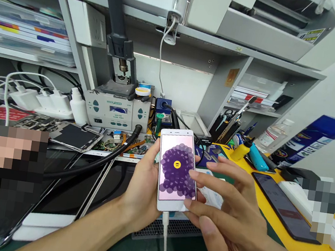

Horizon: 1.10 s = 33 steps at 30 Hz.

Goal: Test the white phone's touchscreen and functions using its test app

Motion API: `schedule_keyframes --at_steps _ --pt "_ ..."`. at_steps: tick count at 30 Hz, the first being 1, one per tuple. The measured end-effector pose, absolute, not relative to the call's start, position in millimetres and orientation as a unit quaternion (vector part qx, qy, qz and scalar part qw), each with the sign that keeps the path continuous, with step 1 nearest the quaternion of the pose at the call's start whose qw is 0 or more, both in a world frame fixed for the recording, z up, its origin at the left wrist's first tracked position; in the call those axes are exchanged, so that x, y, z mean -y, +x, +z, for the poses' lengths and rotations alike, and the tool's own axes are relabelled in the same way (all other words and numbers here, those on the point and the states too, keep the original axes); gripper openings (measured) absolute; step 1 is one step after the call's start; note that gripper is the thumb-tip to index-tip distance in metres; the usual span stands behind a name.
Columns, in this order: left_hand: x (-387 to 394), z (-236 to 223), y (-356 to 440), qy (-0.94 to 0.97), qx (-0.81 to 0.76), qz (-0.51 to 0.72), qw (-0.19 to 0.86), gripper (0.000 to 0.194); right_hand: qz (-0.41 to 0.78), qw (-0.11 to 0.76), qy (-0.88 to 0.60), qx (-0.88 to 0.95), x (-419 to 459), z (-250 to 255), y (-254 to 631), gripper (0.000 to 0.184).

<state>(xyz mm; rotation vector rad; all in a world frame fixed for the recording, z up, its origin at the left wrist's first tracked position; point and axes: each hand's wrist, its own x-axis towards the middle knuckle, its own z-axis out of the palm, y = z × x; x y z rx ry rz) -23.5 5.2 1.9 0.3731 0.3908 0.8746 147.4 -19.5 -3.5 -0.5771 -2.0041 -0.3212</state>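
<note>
Holding phone (179,148); shelves (72,39) hold boxes (51,22)

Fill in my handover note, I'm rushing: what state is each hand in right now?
Left hand: closed around the white phone.
Right hand: open, fingers spread at the phone's lower right; whether they touch it cannot be told.

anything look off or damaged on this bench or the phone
The white smartphone in the left hand looks odd: translucent purple circles crowd its pink screen, though that may be an app. Behind it, bare green circuit boards lie jumbled, with a thick black hose draped across them. No spill is visible.
</note>
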Motion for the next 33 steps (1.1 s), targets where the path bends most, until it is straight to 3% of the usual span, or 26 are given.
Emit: schedule_keyframes --at_steps 33 --pt "-5.0 2.4 -22.1 0.168 -0.161 0.413 0.88 0.063 -0.14 0.42 -0.209 0.872 17.2 -2.5 147.7 0.028"
